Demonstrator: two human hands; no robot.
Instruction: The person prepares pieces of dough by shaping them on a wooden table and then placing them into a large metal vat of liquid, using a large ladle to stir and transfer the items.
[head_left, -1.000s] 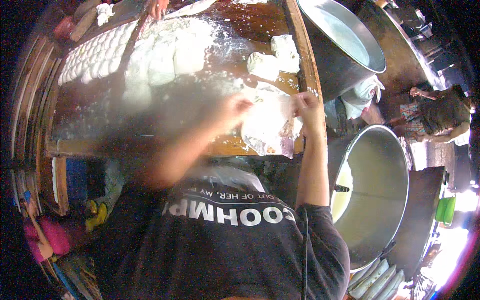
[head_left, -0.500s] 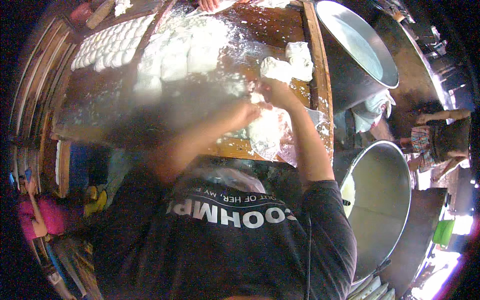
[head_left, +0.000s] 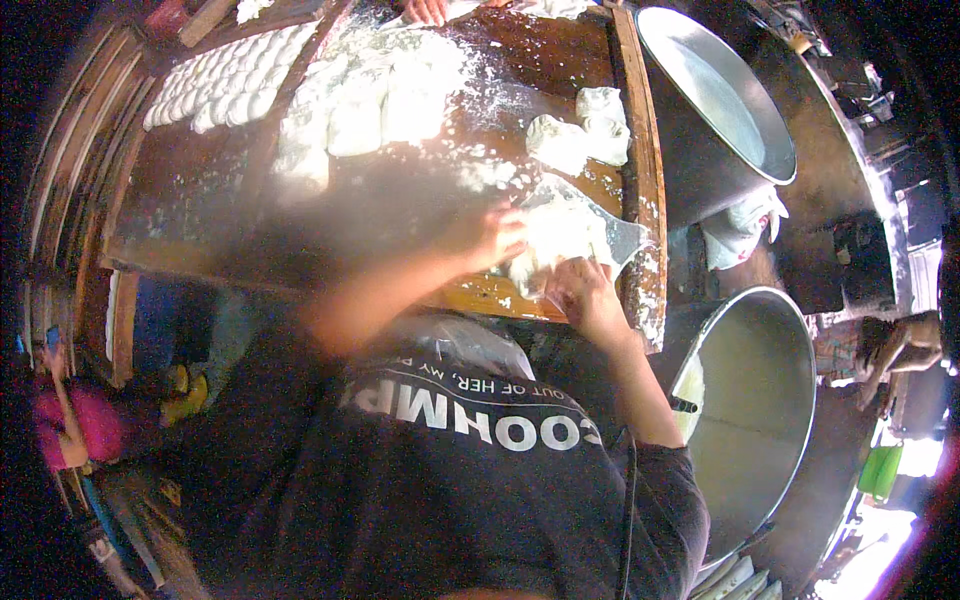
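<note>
A lump of white dough (head_left: 562,232) lies on a thin, translucent whitish sheet (head_left: 627,238) near the right front corner of the wooden table (head_left: 480,295). At its left side is my left hand (head_left: 498,238), fingers curled against the edge of the dough and sheet. My right hand (head_left: 586,292) is closed at the near edge, with the sheet bunched at its fingers. Glare and blur hide exactly what each set of fingertips grips. Just beyond, floury dough pieces (head_left: 556,143) sit by the table's raised right rim (head_left: 644,160).
Larger floured dough slabs (head_left: 360,105) and rows of small dough pieces (head_left: 228,75) lie farther left. A co-worker's hand (head_left: 426,10) is at the far edge. Two big metal vats (head_left: 800,410) stand right of the table. Another person in pink (head_left: 75,425) is at left.
My right hand has come from the far side of the dough to its near edge. The sheet now spreads out beyond and right of the dough. My left hand stays about where it was.
</note>
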